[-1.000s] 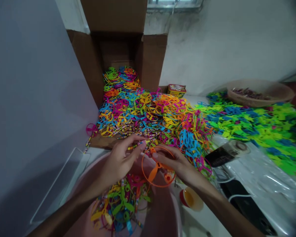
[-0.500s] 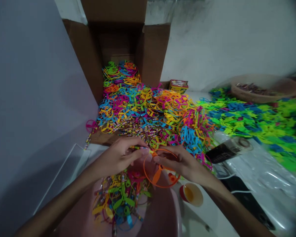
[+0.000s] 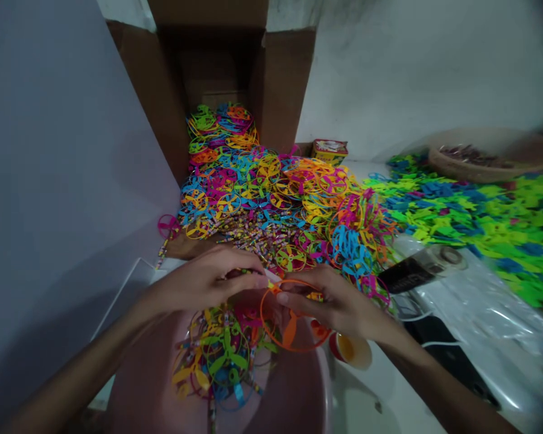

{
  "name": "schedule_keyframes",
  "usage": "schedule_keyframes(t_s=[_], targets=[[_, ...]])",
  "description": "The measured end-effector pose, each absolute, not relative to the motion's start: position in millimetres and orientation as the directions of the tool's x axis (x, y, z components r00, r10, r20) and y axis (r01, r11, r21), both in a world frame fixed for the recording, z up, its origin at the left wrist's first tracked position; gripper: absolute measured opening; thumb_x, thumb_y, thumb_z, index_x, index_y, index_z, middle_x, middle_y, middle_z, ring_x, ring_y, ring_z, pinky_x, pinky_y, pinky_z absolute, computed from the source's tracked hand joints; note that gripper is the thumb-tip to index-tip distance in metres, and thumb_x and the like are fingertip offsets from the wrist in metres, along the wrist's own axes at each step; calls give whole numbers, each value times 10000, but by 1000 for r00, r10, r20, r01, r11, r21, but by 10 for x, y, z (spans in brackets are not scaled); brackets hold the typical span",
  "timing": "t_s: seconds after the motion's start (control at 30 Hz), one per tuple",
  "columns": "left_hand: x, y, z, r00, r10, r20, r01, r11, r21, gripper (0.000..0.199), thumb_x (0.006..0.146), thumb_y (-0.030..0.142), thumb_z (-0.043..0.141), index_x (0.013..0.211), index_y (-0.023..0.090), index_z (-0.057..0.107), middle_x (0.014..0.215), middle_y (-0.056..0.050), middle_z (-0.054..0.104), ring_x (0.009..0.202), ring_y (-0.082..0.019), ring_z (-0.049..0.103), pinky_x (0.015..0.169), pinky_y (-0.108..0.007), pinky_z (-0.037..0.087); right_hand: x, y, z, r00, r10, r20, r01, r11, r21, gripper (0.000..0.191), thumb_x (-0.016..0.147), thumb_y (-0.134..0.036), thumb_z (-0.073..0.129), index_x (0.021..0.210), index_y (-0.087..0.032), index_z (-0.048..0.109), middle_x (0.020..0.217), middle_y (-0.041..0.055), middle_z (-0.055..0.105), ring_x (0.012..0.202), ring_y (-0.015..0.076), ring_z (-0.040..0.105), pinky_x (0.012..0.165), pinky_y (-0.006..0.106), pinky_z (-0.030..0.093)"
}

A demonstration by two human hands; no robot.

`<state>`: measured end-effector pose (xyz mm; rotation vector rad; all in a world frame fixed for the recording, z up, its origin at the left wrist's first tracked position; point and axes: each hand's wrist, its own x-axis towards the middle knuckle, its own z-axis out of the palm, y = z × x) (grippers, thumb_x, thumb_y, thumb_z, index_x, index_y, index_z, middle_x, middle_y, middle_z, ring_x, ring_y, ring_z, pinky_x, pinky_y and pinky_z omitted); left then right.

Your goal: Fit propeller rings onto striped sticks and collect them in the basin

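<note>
My left hand is closed around a thin patterned stick, whose yellow end points to the right. Pinched in my right hand is an orange ringed propeller, with the thumb near its hub and the ring hanging down. The stick's tip meets the hub or comes very close; fingers hide the exact contact. Both hands are above the rim of a pink tub. Inside the tub lie several propellers on patterned sticks, among them a green propeller and a yellow one.
A heap of coloured propellers spills from a cardboard box, with loose patterned sticks in front. To the right are a paper cup, a dark phone, a film roll, plastic bags, green and blue pieces and a basin.
Both hands have shifted slightly, staying close together with the stick and orange propeller in them. The propeller's ring has moved a little left and down, and the view has tilted slightly.
</note>
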<state>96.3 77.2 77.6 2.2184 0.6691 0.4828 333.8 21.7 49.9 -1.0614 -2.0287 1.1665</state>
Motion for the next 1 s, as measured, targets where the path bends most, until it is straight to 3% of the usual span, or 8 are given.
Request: schedule_keyframes(t_s=[0.17,0.33,0.57,0.7,0.8,0.9,0.97,1.0], targets=[[968,793,911,826,560,58,305,-531,791,180,916,290,642,976,289,812,879,-28,797,816,-209,726,752,-272,523,3254,172,461,-542,840,6,322,215,-922,394,978,-494,581,729,-202,669,577,-46,520,519,100,432,481,239,302],[966,803,921,876,482,31,259,-523,812,159,899,333,667,887,264,811,766,-20,779,739,-205,722,716,-265,537,3184,123,396,-555,830,65,313,280,-908,336,986,-425,567,782,-200,710,605,-34,568,535,104,441,509,245,324],[959,896,830,934,355,-30,263,-629,731,299,997,355,542,1074,180,772,920,-49,790,849,-174,710,771,-225,498,3171,139,308,-545,837,48,288,240,-927,394,966,-454,610,701,-168,661,559,-54,485,505,83,397,478,226,281],[945,941,722,930,362,-63,298,-644,704,282,1003,345,536,1066,198,768,940,-44,784,837,-169,693,750,-221,472,3172,181,209,-551,834,40,330,261,-907,350,1003,-422,553,817,-167,704,650,-21,608,569,102,507,536,223,364],[891,1023,542,946,290,-146,308,-656,689,239,974,368,581,1027,237,774,917,-13,778,780,-150,676,703,-209,448,3239,303,106,-686,727,-23,380,331,-864,297,966,-467,626,1033,-199,736,904,26,738,754,149,651,657,232,467],[899,1278,273,845,525,-104,490,-680,546,347,992,429,519,884,207,762,840,-20,756,739,-157,654,685,-229,435,3448,619,-73,-662,749,5,477,427,-768,297,996,-462,581,1133,-241,724,1102,44,752,965,196,691,821,268,511],[995,1539,81,693,721,-31,670,-627,397,413,1026,419,439,881,180,742,883,-51,755,815,-181,665,745,-256,449,3654,934,-237,-426,897,115,689,405,-601,282,1045,-356,479,1109,-221,718,1085,65,753,996,212,684,881,307,512],[1070,1677,-10,649,758,-66,732,-598,327,402,1034,394,422,921,175,740,939,-67,758,869,-190,674,789,-267,460,3762,1102,-325,-281,946,159,816,323,-480,254,1032,-312,489,1108,-225,716,1095,71,750,1015,221,676,908,323,508]])
